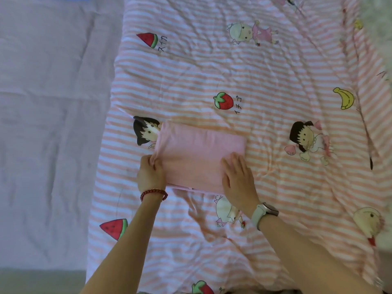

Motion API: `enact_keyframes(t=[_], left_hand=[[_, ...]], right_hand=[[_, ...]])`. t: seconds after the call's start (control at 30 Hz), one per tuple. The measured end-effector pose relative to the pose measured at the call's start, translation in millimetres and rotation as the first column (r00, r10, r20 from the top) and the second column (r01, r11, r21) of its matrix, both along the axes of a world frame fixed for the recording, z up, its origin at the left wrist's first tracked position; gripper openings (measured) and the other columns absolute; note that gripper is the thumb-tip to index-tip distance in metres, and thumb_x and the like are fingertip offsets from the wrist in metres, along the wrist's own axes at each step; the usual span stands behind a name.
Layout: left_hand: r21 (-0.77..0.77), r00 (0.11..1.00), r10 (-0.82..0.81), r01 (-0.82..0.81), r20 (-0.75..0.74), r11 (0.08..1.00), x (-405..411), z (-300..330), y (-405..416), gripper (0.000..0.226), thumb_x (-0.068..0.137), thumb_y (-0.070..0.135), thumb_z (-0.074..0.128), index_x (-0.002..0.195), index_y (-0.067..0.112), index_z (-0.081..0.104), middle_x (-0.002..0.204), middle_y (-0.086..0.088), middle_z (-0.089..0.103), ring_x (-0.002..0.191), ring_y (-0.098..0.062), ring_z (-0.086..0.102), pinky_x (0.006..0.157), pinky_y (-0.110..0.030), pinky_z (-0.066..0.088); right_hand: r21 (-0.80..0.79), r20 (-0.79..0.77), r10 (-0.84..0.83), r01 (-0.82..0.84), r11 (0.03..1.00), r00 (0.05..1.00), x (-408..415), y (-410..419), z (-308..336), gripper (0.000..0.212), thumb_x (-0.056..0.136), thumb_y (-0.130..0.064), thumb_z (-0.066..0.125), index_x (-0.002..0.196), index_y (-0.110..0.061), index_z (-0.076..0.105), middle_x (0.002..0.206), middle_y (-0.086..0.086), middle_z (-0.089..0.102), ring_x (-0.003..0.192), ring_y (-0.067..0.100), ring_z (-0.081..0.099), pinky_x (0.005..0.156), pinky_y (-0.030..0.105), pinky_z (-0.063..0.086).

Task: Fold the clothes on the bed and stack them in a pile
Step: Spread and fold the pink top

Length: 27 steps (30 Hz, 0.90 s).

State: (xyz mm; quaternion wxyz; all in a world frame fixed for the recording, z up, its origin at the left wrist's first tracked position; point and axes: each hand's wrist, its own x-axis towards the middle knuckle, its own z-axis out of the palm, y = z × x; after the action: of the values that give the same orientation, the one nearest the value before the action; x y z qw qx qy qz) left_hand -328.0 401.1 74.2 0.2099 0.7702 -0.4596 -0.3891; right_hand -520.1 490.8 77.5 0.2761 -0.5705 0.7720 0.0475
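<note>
Pink garment (pixel 199 153) folded on striped quilt (pixel 275 85), my L hand (pixel 151 174) pinching its left edge, R hand (pixel 238 177) flat w/ straight fingers pressing; should tug corner square, smooth creases before next fold.

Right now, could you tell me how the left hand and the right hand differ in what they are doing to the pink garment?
The left hand pinches the pink garment at its left edge, fingers curled; the right hand lies flat on it, fingers straight. The left wrist has a red bead bracelet, the right a watch. Both touch the garment's near side.
</note>
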Motion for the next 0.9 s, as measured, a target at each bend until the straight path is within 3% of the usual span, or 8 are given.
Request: enact_keyframes(t=[0.17,0.27,0.33,0.43,0.5,0.67,0.77,0.9], left_hand=[[-0.054,0.915,-0.252,0.282,0.315,0.958,-4.5,-3.7,-9.1,0.054,0.09,0.021,0.052,0.14,0.014,0.035,0.143,-0.014,0.036,0.13,-0.034,0.033,0.102,-0.049,0.028],[-0.143,0.624,-0.546,0.721,0.559,0.678,-25.4,-8.7,-14.7,0.058,0.087,0.022,0.056,0.142,0.014,0.037,0.148,-0.016,0.032,0.136,-0.039,0.028,0.106,-0.058,0.02],[-0.026,0.381,-0.671,0.88,0.636,0.474,-34.4,-21.4,-21.8,0.057,0.091,0.029,0.05,0.144,0.021,0.031,0.152,-0.014,0.024,0.14,-0.039,0.018,0.108,-0.061,0.01],[0.147,0.208,-0.728,0.908,0.654,0.391,-34.0,-51.3,-38.6,0.054,0.097,0.043,0.023,0.146,0.036,0.0,0.157,-0.004,-0.001,0.143,-0.031,-0.006,0.11,-0.053,-0.008],[0.147,0.237,-0.717,0.891,0.656,0.429,-31.0,-62.4,-48.9,0.053,0.096,0.046,0.019,0.147,0.038,0.003,0.158,-0.004,-0.001,0.143,-0.031,-0.006,0.111,-0.049,-0.01],[0.074,0.517,-0.688,0.77,0.509,0.634,-26.8,-71.4,-68.0,0.055,0.097,0.045,0.027,0.148,0.03,0.013,0.157,-0.008,-0.001,0.144,-0.028,-0.005,0.114,-0.038,-0.003],[-0.137,0.729,-0.561,0.65,0.393,0.748,-20.7,-56.3,-61.4,0.055,0.094,0.025,0.048,0.144,0.01,0.03,0.15,-0.018,0.025,0.138,-0.033,0.023,0.111,-0.038,0.017],[-0.124,0.91,-0.361,0.39,0.205,0.912,-4.8,-38.8,-42.3,0.041,0.093,0.018,0.048,0.133,0.006,0.044,0.124,-0.02,0.048,0.103,-0.037,0.052,0.078,-0.035,0.04]], right_hand=[[-0.068,-0.032,-0.038,0.036,0.997,0.999,2.9,-5.7,-4.8,0.05,0.099,-0.021,0.029,0.147,-0.019,0.02,0.157,0.009,-0.003,0.144,0.024,-0.009,0.116,0.044,0.003],[-0.154,-0.065,0.029,-0.039,0.987,0.997,6.4,-15.7,-7.0,0.052,0.097,-0.02,0.036,0.148,-0.019,0.022,0.157,0.011,0.004,0.145,0.028,-0.003,0.114,0.049,-0.003],[-0.22,-0.079,0.073,-0.088,0.971,0.994,7.7,-28.2,-12.1,0.052,0.092,-0.017,0.047,0.143,-0.017,0.035,0.154,0.015,0.02,0.143,0.034,0.015,0.112,0.056,0.009],[-0.204,-0.159,0.047,-0.08,0.976,0.986,5.1,-46.3,-28.7,0.05,0.09,-0.023,0.05,0.139,-0.02,0.042,0.151,0.015,0.029,0.139,0.033,0.026,0.109,0.06,0.015],[-0.142,-0.199,0.013,-0.042,0.989,0.98,0.2,-48.1,-42.2,0.05,0.093,-0.031,0.04,0.143,-0.027,0.034,0.154,0.01,0.022,0.142,0.028,0.018,0.112,0.057,0.005],[-0.076,-0.228,-0.104,0.089,0.993,0.968,-18.0,-32.2,-60.8,0.051,0.097,-0.037,0.019,0.148,-0.034,0.012,0.158,0.001,0.002,0.145,0.02,-0.004,0.114,0.051,-0.001],[-0.065,-0.182,-0.235,0.227,0.972,0.955,-21.5,-20.9,-50.0,0.054,0.1,-0.035,0.022,0.15,-0.027,0.003,0.158,0.005,-0.006,0.145,0.023,-0.006,0.116,0.046,0.0],[-0.242,0.091,-0.539,0.543,0.804,0.838,-8.6,-9.5,-30.0,0.043,0.098,-0.02,0.037,0.139,-0.007,0.035,0.135,0.013,0.044,0.125,0.03,0.038,0.101,0.043,0.034]])
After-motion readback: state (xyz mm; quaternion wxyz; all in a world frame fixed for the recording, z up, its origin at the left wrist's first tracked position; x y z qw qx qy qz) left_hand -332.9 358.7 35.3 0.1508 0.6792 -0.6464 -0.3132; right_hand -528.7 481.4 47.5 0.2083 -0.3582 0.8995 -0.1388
